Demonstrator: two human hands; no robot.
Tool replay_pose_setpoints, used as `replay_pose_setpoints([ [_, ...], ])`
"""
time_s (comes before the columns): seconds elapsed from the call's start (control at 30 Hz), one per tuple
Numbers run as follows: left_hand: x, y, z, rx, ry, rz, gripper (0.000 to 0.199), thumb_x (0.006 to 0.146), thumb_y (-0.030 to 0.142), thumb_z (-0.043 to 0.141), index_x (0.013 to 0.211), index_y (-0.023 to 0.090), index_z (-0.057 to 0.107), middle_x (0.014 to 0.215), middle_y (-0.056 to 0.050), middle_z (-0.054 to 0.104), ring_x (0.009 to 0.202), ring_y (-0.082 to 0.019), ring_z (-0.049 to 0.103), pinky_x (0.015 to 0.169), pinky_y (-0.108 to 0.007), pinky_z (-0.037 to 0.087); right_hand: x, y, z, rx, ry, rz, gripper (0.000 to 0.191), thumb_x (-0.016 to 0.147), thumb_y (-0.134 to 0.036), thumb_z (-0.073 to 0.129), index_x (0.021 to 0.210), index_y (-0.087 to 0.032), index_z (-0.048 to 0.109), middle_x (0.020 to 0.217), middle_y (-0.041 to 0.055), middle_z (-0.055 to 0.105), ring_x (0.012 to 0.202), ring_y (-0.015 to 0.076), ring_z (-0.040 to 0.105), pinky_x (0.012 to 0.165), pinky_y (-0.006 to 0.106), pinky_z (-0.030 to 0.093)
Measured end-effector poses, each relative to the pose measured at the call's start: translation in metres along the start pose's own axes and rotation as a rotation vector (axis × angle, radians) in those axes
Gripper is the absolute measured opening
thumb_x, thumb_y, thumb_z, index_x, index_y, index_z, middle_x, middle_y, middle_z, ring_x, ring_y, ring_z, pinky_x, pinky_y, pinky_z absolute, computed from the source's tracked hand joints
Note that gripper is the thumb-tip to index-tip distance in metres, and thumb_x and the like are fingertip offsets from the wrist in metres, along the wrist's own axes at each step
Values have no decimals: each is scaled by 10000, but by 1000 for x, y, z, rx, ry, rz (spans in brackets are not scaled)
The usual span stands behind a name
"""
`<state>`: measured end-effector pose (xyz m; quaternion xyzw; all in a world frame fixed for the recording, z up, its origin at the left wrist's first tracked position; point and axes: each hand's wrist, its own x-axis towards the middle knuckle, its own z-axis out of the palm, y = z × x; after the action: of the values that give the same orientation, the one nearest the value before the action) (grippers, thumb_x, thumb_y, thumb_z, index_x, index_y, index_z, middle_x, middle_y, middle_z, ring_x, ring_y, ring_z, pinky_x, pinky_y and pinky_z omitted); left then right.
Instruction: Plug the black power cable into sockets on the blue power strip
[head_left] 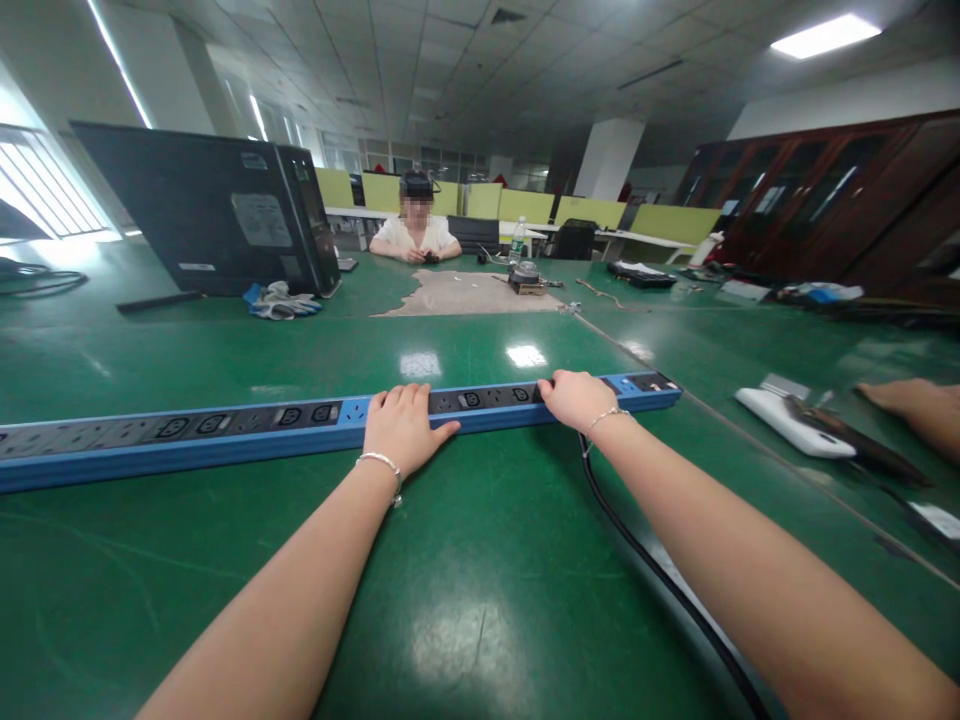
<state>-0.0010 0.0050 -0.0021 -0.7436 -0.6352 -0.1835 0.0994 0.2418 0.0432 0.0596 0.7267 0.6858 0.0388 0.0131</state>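
Observation:
A long blue power strip point(255, 443) with black sockets stretches across the green table from the left edge to right of centre. My left hand point(403, 425) grips it near the middle, fingers over the top face and thumb along the near side. On its right part, my right hand point(577, 400) is closed at the sockets around the plug end of a black power cord point(637, 545). The plug itself is mostly hidden by my fingers, so how far it sits in a socket cannot be seen. From under this hand the cord runs down toward the lower right.
A black computer case point(202, 215) stands at the back left, with gloves point(279, 301) beside it. Across the table sits a person point(416, 235). Another person's hand point(911, 405) is at the right, near a white device point(795, 422). Cardboard point(465, 292) lies behind the strip.

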Motion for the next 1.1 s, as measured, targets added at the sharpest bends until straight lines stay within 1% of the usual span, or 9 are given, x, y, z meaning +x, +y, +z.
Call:
replay_pose_setpoints([
  [0.2,-1,3,-3,14,12,-7,636,765,613,418,1231,182,459,1226,-126,549,1151,-288,446,973,-428,277,-3,-4,-8,-44,4,-45,487,867,-416,297,955,-94,652,958,214,653,909,285,618,773,358,454],
  [0.4,0,4,-4,3,-3,-22,635,756,611,431,1234,193,457,1230,-117,549,1165,-286,439,985,-428,265,-1,12,-76,21,214,27,501,868,-461,310,872,-106,663,906,190,664,902,274,614,757,337,455],
  [0.43,0,4,-3,3,-3,-21,640,756,614,430,1235,190,457,1232,-118,548,1166,-287,438,983,-429,267,-1,14,-85,72,212,8,499,868,-473,318,846,-111,661,851,170,670,860,254,621,740,319,459],
  [0.5,0,3,-2,2,5,-15,649,754,617,432,1232,179,459,1231,-124,548,1161,-291,441,976,-430,273,-4,13,-94,242,91,-13,488,868,-484,331,806,-121,652,701,119,661,673,197,623,639,280,469],
  [0.6,0,2,0,-9,25,-7,660,747,616,450,1230,165,455,1225,-135,552,1154,-291,448,973,-425,276,-11,-7,-78,546,-112,-100,444,859,-487,369,841,-133,636,623,64,649,466,120,553,487,225,441],
  [0.7,-1,2,0,-20,30,-22,689,732,610,481,1251,160,422,1232,-139,548,1159,-288,449,976,-411,276,-15,-42,-50,665,-252,-193,446,856,-498,381,859,-129,633,613,55,662,443,104,555,463,195,434],
  [0.77,-1,3,-1,-24,31,-30,700,724,601,502,1255,154,410,1226,-142,552,1158,-282,454,978,-402,276,-14,-66,-37,609,-304,-249,456,854,-484,377,803,-116,641,603,70,669,440,114,571,461,192,439],
  [0.87,-1,3,-1,-27,46,-39,697,710,598,528,1234,151,424,1192,-140,575,1136,-277,475,968,-397,292,-10,-94,-31,489,-339,-346,457,869,-422,340,741,-115,652,627,87,682,459,130,598,471,197,453],
  [1.1,0,2,1,-42,84,-25,699,691,589,558,1218,149,426,1157,-131,595,1104,-273,494,940,-387,309,1,-121,-37,250,-318,-396,415,864,-364,409,678,-121,689,546,100,657,538,191,646,569,254,504],
])
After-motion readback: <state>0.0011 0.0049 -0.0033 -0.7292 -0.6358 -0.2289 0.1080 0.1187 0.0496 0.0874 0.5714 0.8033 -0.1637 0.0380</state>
